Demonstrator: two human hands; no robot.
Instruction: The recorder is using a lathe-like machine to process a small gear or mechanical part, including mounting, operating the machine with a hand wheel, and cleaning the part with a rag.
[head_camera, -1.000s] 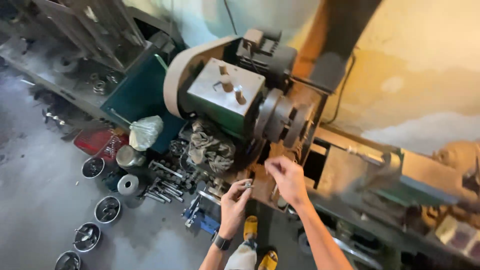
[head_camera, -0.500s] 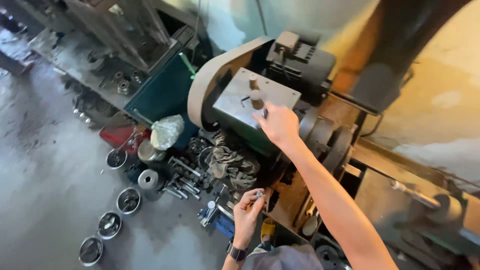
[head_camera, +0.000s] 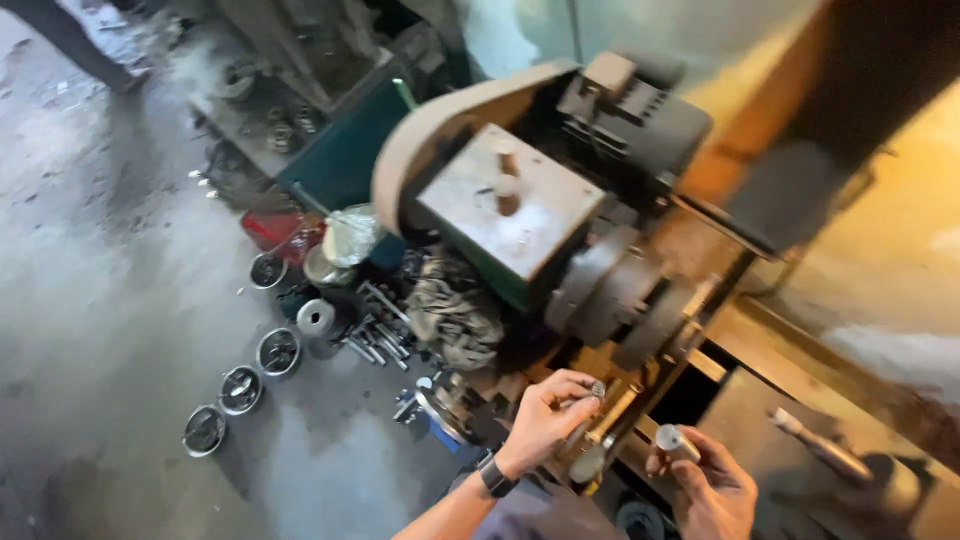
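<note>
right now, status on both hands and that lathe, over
Left hand pinching a small metal piece at the lathe. Right hand holding a short metal cylinder, off the machine. Nothing between hands and chuck.

A knotted clear plastic bag (head_camera: 350, 235), pale and crumpled, sits on the floor (head_camera: 110, 300) at the foot of the machine, just beside a flat red package or tray (head_camera: 275, 230) whose kind cannot be told through the blur. No labels, signs or screens show anywhere in the head view.
</note>
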